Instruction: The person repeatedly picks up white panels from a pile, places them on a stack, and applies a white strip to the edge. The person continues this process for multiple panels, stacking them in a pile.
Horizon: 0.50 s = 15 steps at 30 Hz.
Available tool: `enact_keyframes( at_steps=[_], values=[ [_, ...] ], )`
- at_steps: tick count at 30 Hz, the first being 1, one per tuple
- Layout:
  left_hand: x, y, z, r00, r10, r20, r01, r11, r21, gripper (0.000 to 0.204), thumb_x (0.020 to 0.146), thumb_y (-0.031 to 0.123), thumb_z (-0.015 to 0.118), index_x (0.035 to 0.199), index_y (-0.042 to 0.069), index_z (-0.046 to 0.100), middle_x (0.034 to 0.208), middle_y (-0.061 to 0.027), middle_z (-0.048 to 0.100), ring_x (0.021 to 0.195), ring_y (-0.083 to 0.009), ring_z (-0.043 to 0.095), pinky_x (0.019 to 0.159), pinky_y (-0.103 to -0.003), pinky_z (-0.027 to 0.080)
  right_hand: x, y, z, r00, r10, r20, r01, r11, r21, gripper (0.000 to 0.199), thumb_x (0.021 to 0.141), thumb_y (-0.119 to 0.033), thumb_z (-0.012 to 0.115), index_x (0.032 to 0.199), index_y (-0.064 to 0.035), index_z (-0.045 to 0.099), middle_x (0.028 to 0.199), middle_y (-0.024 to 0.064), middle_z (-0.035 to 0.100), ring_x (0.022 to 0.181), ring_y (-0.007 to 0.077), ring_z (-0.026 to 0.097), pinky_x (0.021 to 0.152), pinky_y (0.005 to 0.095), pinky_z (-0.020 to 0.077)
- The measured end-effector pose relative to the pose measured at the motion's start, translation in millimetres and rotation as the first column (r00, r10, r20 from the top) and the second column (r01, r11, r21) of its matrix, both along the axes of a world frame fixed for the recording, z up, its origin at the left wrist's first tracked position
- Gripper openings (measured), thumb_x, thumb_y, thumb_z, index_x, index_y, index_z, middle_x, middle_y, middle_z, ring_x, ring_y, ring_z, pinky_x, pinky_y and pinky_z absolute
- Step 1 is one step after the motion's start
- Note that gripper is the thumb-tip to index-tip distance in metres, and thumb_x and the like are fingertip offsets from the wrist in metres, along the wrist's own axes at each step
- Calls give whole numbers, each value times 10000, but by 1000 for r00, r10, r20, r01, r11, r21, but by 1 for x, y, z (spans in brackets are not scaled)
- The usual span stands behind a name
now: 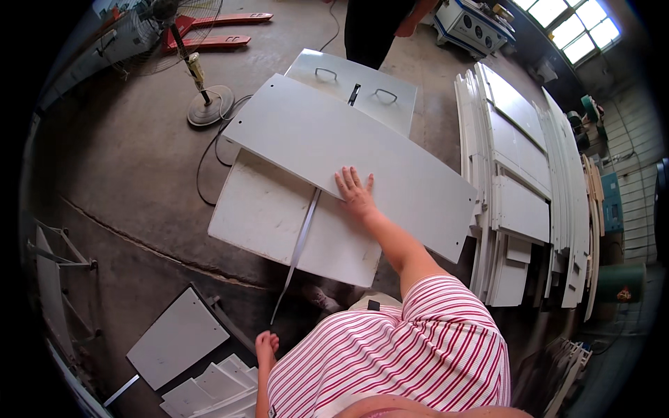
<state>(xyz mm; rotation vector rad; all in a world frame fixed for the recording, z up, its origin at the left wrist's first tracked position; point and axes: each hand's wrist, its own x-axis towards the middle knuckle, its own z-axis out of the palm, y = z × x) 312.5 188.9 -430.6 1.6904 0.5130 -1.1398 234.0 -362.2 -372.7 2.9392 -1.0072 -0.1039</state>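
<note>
My right hand lies flat, fingers spread, on a long white panel with small dark holes near its corners. The panel rests at a slant across a worn white board and a table-like surface with two metal handles. From under the panel's near edge a narrow pale strip runs over the board and hangs down toward my left side. My left hand is low beside my body with its fingers curled. The strip's lower end comes close to it; whether the fingers grip it is unclear.
A person stands beyond the work surface. Stacks of white panels line the right. At left stand a pedestal fan with trailing cable and a red pallet jack. More cut panels lie low at front left.
</note>
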Motion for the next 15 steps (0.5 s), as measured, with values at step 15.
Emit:
enact_keyframes(
  at_steps=[15],
  values=[
    [-51, -105, 29, 990, 115, 76, -99, 978, -186, 248, 957, 262, 510, 1124, 84, 553, 923, -45, 630, 769, -108, 598, 657, -216, 473, -13, -145, -29, 979, 119, 164, -130, 990, 59, 713, 848, -386, 600, 1453, -261, 245, 1527, 24, 206, 1416, 255, 164, 976, 754, 143]
  ],
)
